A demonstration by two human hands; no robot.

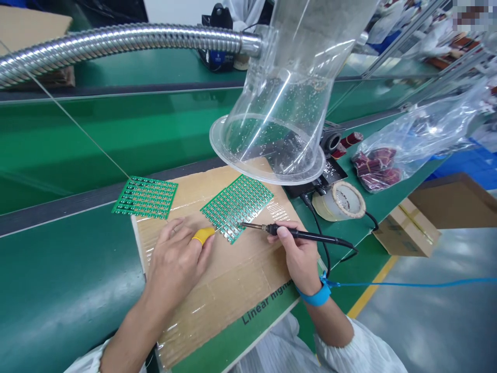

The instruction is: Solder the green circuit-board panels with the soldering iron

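Note:
My right hand (301,254) grips a soldering iron (306,233) by its black handle. Its metal tip rests at the lower part of a green circuit board panel (236,204) with rows of small pads. From the left, my left hand (180,254), with a yellow finger cot (203,235) on one finger, pinches a thin solder wire (85,132). The wire's short end reaches out toward the iron's tip; whether they touch is too fine to tell. A second green panel (147,198) lies beyond my left hand. Both panels are on a cardboard sheet (217,280).
A clear fume hood (272,140) on a ribbed metal hose (128,46) hangs low above the board. Right of it are a round white pot (344,202), the iron's cable and a plastic bag (411,140) with dark red bundles. A blue wrist strap cord (407,283) trails right.

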